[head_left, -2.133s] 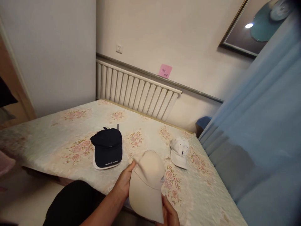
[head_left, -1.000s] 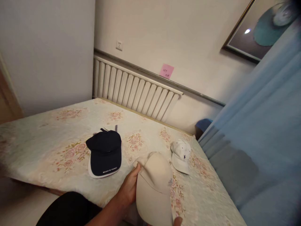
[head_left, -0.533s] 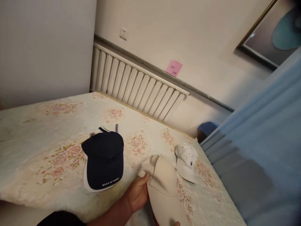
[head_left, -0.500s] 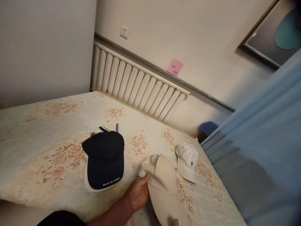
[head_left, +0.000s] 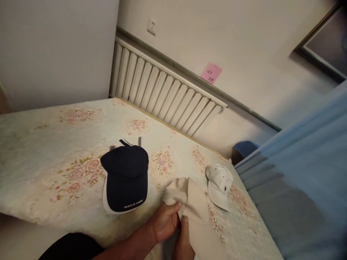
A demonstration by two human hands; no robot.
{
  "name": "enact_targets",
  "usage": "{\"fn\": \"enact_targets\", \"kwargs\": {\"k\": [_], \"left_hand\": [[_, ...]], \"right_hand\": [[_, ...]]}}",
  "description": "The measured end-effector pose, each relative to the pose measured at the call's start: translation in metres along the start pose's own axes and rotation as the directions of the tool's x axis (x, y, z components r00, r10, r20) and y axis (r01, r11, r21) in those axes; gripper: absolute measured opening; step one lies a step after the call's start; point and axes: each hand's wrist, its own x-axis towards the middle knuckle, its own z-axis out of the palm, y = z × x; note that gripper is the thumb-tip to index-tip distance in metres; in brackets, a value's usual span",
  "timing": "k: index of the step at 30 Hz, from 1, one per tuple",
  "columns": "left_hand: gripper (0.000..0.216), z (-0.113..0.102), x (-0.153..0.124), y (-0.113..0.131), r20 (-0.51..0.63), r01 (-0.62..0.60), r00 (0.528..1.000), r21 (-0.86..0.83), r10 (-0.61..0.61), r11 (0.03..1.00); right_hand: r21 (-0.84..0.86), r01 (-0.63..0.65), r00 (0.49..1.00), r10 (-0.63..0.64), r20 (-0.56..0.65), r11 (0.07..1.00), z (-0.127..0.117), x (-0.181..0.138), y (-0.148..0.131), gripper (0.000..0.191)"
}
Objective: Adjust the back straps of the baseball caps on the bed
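Note:
Near the bottom middle, a beige baseball cap [head_left: 199, 206] is held above the bed, its brim pointing down and toward me. My left hand [head_left: 166, 222] pinches the cap's left edge, thumb on top. Close beside it, my right hand [head_left: 184, 240] grips the same edge where crown meets brim, its thumb pointing up; its fingers are hidden beneath the cap. To the left lies a navy cap [head_left: 127, 177] with white lettering on its brim, and a white brim edge shows under it. Off to the right rests a white cap [head_left: 220, 186] with a small dark emblem.
The bed [head_left: 81, 137] has a flowered cover. Behind it stand a white radiator [head_left: 162, 86] and a wall with a pink note [head_left: 211, 73]. A blue curtain [head_left: 306, 162] hangs along the right side. A dark blue object [head_left: 244, 148] sits at the far corner.
My right hand has moved from the cap's brim up to its left edge, beside my left hand. The view has shifted slightly; the navy and white caps stay on the bed.

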Motion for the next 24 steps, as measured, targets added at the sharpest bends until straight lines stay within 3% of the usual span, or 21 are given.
{"fn": "enact_targets", "kwargs": {"k": [2, 4, 8, 12, 18, 21, 24], "left_hand": [[0.03, 0.001, 0.002, 0.002, 0.001, 0.002, 1.0, -0.041, -0.002, 0.999], [0.029, 0.003, 0.003, 0.007, -0.068, -0.012, 0.998, -0.073, 0.007, 0.997], [0.028, 0.003, 0.005, 0.019, -0.203, -0.039, 0.979, -0.101, 0.018, 0.994], [0.033, 0.0, 0.006, 0.031, -0.213, 0.024, 0.976, -0.117, -0.048, 0.993], [0.034, 0.0, 0.007, 0.043, -0.208, -0.048, 0.978, -0.222, 0.001, 0.974], [0.036, 0.0, 0.004, 0.04, -0.155, -0.005, 0.987, -0.225, -0.03, 0.974], [0.037, -0.002, 0.001, 0.03, -0.099, 0.067, 0.991, -0.219, -0.091, 0.973]], "right_hand": [[-0.117, -0.051, 0.99, 0.035, -0.136, 0.992, -0.002, 0.003, -0.001, 0.054], [-0.218, -0.11, 0.97, 0.056, -0.238, 0.97, -0.006, 0.003, -0.002, 0.061], [-0.258, -0.132, 0.964, 0.064, -0.259, 0.957, -0.012, 0.002, 0.0, 0.064], [-0.159, -0.133, 0.973, 0.098, -0.209, 0.978, -0.007, -0.001, 0.001, 0.061], [0.085, -0.115, 0.988, 0.123, -0.097, 0.99, 0.001, -0.004, -0.005, 0.052], [0.197, -0.139, 0.989, 0.147, -0.026, 0.971, 0.0, -0.002, -0.005, 0.049], [0.272, -0.178, 0.977, 0.202, -0.065, 0.946, 0.001, -0.002, -0.003, 0.051]]}}
